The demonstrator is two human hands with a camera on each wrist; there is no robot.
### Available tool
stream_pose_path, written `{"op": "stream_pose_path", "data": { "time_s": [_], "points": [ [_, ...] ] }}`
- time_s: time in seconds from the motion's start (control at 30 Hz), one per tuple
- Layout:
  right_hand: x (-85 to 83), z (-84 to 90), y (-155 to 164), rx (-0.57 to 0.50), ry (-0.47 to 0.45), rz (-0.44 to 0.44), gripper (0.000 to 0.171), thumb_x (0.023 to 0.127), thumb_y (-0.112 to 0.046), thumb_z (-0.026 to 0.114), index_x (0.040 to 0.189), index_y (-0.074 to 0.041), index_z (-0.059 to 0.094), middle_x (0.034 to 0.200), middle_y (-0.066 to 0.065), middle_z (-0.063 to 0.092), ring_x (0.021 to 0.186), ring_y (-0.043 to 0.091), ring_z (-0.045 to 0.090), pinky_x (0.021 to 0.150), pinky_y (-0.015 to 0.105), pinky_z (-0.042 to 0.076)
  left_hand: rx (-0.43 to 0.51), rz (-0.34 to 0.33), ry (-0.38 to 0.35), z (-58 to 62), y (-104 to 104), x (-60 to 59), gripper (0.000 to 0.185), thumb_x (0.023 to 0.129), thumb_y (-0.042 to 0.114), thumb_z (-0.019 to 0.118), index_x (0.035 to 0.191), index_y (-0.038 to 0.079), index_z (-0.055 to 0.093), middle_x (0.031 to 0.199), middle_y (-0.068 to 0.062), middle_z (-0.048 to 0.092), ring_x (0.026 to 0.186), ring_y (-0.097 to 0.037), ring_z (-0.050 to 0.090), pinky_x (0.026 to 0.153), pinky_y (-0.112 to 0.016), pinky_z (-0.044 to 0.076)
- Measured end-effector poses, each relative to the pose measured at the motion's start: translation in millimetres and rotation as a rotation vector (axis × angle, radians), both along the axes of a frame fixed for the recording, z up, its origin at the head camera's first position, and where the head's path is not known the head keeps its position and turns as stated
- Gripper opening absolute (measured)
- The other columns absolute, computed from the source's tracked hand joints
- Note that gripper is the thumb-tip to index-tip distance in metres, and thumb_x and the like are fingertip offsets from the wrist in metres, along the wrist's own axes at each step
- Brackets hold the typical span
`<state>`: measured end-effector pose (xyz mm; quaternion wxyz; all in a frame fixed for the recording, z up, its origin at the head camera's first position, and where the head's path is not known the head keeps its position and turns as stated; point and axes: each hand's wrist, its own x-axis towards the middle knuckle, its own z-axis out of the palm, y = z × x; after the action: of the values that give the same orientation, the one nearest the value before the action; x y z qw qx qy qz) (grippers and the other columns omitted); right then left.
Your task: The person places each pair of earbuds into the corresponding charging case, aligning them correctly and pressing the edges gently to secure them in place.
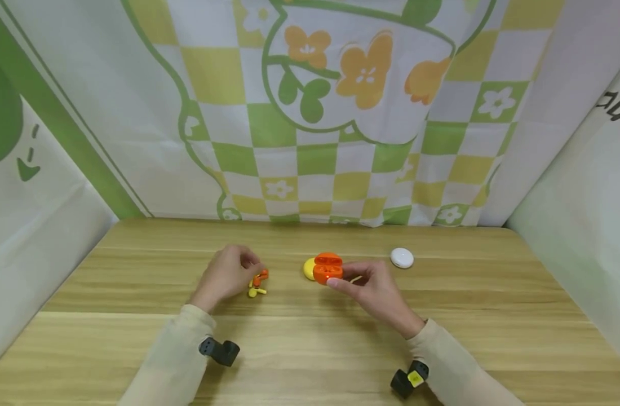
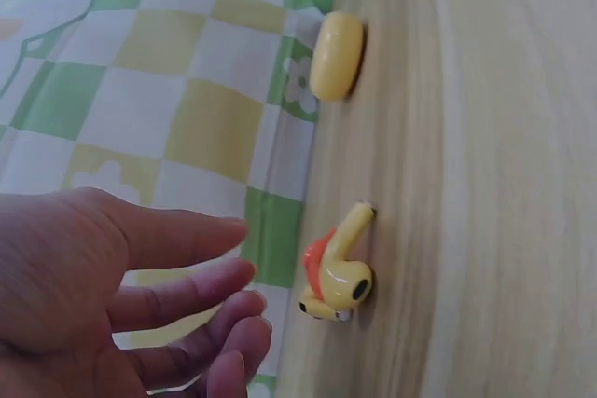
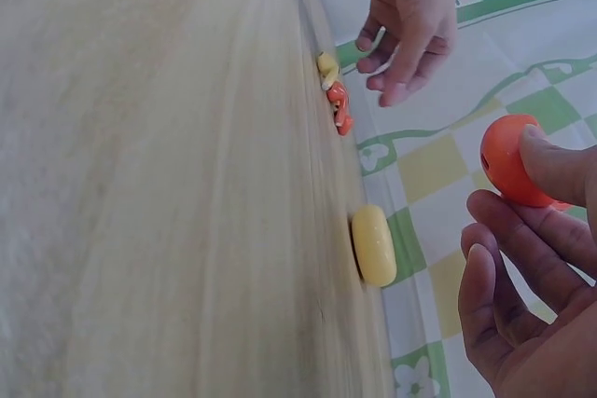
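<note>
My right hand (image 1: pixel 377 290) holds an orange earbud case (image 1: pixel 328 275) above the table between thumb and fingers. Its lid stands up, and the slots inside the case look vacant. To the left, my left hand (image 1: pixel 227 273) hovers just over a small pile of orange earbuds (image 1: pixel 263 274) and yellow earbuds (image 1: pixel 254 292). In the left wrist view its fingers are loosely bent, with nothing between them, apart from the yellow earbud (image 2: pixel 347 279). Partly hidden behind the orange case, a closed yellow earbud case (image 1: pixel 308 269) lies on the table; the right wrist view also shows this yellow case (image 3: pixel 374 245).
A round white case (image 1: pixel 402 257) lies on the wooden table (image 1: pixel 300 355) beyond my right hand. A checked, flowered cloth (image 1: pixel 315 158) hangs along the table's back edge, with white cloth at both sides. Each wrist wears a black camera mount (image 1: pixel 221 352).
</note>
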<state>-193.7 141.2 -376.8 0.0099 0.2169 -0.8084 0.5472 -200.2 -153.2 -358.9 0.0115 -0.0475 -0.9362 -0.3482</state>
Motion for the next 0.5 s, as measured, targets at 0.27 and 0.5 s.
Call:
{"op": "stream_pose_path", "data": {
  "time_s": [0.27,0.5],
  "points": [
    [-0.6,-0.6,3.7,0.018,-0.004,-0.006,0.018,0.088,-0.017,0.081,0.103,-0.006,0.08,0.1,0.007,0.076,0.071,0.03,0.067,0.06,0.026,0.055,-0.073,0.052,-0.113,-6.2,2.6,-0.4,0.016,0.093,0.024,0.074,0.091,0.008,0.075,0.087,-0.003,0.069,0.072,-0.019,0.059,0.059,-0.033,0.046],
    [-1.0,-0.8,4.9,0.01,-0.01,-0.005,0.02,0.088,-0.018,0.082,0.103,-0.005,0.08,0.099,0.008,0.077,0.073,0.033,0.068,0.061,0.026,0.055,-0.11,0.081,-0.116,-12.5,6.2,-1.1,0.017,0.088,0.024,0.079,0.083,0.01,0.072,0.083,-0.003,0.067,0.067,-0.019,0.056,0.055,-0.031,0.041]
  ]
}}
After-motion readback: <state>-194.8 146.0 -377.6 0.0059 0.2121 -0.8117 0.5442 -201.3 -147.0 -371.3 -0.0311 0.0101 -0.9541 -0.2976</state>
